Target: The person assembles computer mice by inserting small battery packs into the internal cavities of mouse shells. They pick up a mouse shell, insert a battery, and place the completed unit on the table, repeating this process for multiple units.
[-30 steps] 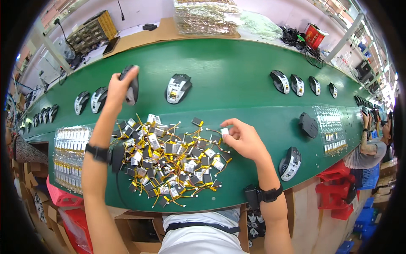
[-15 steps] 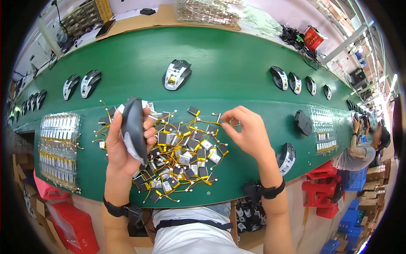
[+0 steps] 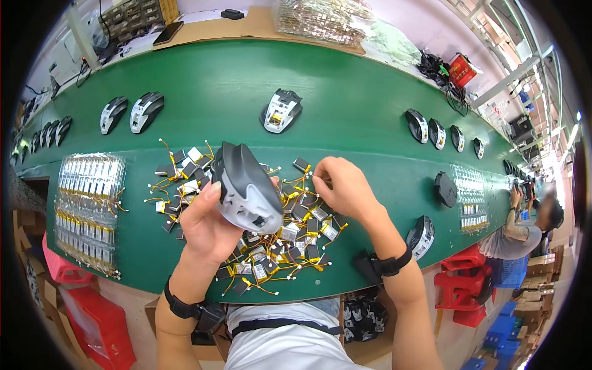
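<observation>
A computer mouse, black on top with a whitish-grey lower part, rests tilted in my left hand, whose fingers are mostly hidden behind it. Its grey end, with a small opening, points toward me. My right hand is just right of the mouse, over the edge of a pile of small battery packs. Thumb and fingertips are pinched together there, and what they hold, if anything, is hidden. The packs are silver and dark, with yellow tape and thin wires ending in white connectors. One battery pack lies near the right fingertips.
Clear plastic trays of batteries lie on the left; another tray is on the right beside a dark round part. More mice stand along the green bench. One mouse sits near my right forearm. A co-worker is far right.
My left hand has turned the mouse from edge-on so its grey end faces me, moving it rightward. My right hand has come closer to it, fingers drawn together. The whole view has shifted slightly.
</observation>
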Demonstrator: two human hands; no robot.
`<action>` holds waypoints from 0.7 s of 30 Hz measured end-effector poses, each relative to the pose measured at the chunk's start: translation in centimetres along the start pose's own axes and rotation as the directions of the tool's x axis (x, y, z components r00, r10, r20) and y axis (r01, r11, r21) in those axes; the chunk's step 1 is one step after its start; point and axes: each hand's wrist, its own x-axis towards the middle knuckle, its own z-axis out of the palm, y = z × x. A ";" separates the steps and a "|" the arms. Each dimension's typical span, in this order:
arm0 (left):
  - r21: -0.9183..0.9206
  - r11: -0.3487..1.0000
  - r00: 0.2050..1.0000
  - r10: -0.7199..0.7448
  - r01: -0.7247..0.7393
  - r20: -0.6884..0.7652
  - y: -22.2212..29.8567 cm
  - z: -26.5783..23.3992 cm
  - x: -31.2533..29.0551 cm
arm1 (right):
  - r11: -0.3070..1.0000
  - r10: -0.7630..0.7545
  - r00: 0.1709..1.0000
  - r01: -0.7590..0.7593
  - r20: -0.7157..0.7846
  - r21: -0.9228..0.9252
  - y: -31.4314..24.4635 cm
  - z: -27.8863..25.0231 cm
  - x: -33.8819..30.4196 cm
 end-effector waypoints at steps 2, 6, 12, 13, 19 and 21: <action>0.027 0.999 0.990 0.027 -0.023 -0.137 -0.3 -0.3 -0.5 | 0.922 0.153 0.986 -0.166 0.063 0.350 -1.5 -0.8 -0.2; -0.079 0.996 0.997 0.030 -0.035 -0.070 -0.5 -0.1 -0.1 | 0.746 0.090 0.991 0.000 -0.102 0.666 -3.1 -0.5 -1.2; -0.144 0.989 0.999 0.048 -0.044 0.024 -0.1 -0.2 0.2 | 0.906 -0.290 0.931 0.341 -0.222 0.249 -9.8 -2.6 -1.8; -0.207 0.978 0.996 0.049 -0.034 0.069 0.0 -0.3 0.2 | 0.874 -0.394 0.876 0.451 -0.279 0.180 -10.1 -2.3 -1.6; 0.000 0.995 0.995 0.099 -0.099 -0.004 -1.0 0.2 0.1 | 0.864 -0.471 0.815 0.504 -0.338 0.012 -10.9 -1.3 -2.5; 0.026 0.995 0.995 0.095 -0.094 -0.013 -1.1 0.2 -0.1 | 0.851 -0.503 0.793 0.525 -0.343 -0.034 -11.1 -1.4 -2.7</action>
